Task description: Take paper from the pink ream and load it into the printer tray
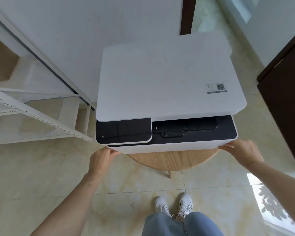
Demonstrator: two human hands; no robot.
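A white printer (167,79) with a black front panel stands on a small round wooden table (174,160). Its white lower front, the paper tray (167,148), sits along the printer's near edge. My left hand (101,161) grips the tray's left corner, fingers curled under it. My right hand (242,153) holds the tray's right corner, fingertips on its edge. No pink ream and no paper are in view.
A white metal shelf rack (41,116) stands to the left. A dark brown cabinet (286,103) is at the right. A white wall rises behind the printer. My legs and white shoes (174,206) stand on the pale tiled floor below the table.
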